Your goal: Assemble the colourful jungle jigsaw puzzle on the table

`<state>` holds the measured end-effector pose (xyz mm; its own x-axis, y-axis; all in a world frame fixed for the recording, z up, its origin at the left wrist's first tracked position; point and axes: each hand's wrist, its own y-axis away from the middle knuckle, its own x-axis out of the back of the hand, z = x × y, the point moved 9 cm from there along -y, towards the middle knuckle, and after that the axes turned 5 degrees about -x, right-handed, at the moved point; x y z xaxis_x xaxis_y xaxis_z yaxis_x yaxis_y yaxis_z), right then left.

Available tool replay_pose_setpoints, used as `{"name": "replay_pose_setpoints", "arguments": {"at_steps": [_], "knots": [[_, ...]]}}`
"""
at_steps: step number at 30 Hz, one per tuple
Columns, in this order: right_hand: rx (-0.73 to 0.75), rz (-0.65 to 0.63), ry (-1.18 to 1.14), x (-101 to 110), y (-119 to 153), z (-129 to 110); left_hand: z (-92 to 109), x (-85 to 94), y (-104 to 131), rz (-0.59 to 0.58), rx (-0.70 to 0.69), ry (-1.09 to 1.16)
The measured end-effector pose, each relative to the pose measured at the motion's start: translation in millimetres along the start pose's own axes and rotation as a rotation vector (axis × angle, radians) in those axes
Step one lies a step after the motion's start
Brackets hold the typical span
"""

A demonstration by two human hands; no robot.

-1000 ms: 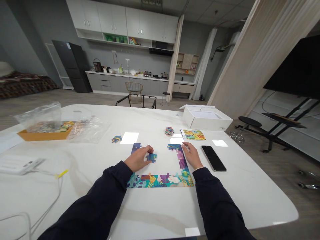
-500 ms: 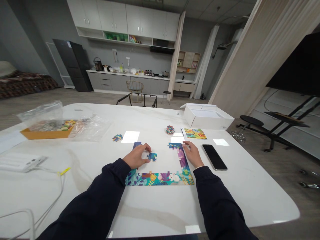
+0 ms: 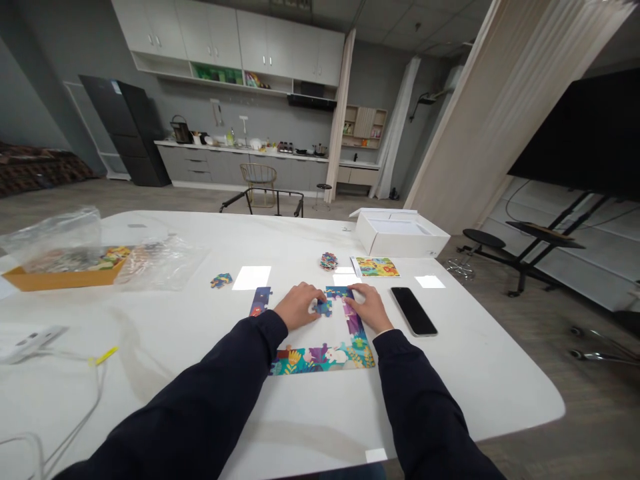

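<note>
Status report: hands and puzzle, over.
Left hand holds blue piece. Right hand at far-right corner of puzzle border. Far side gapped. Phone off right, not blocking.

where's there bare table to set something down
Bare white tabletop lies right of the smartphone, and between the puzzle border and the near edge. It's crowded around the left hand, right hand and puzzle piece, and by the orange tray.
</note>
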<state>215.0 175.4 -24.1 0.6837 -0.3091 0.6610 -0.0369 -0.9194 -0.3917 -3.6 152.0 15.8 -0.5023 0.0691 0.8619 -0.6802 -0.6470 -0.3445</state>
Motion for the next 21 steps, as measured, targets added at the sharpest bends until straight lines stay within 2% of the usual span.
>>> {"name": "replay_pose_setpoints", "arguments": {"at_steps": [4, 11, 17, 21], "knots": [[0.000, 0.017, 0.019, 0.5, 0.5, -1.5, -3.1, -13.6, -20.9, 0.038, 0.045, 0.033], [-0.020, 0.021, 0.021, -0.4, -0.5, -2.0, -8.6, -24.3, -23.4, 0.083, 0.089, 0.093], [-0.030, 0.022, 0.019, -1.7, -0.7, 1.1, -8.3, -22.4, -22.3, 0.068, 0.075, 0.130], [-0.033, 0.018, 0.013, -1.7, -0.6, 1.1, -27.6, -9.1, -7.3, 0.027, 0.094, 0.111]]}}
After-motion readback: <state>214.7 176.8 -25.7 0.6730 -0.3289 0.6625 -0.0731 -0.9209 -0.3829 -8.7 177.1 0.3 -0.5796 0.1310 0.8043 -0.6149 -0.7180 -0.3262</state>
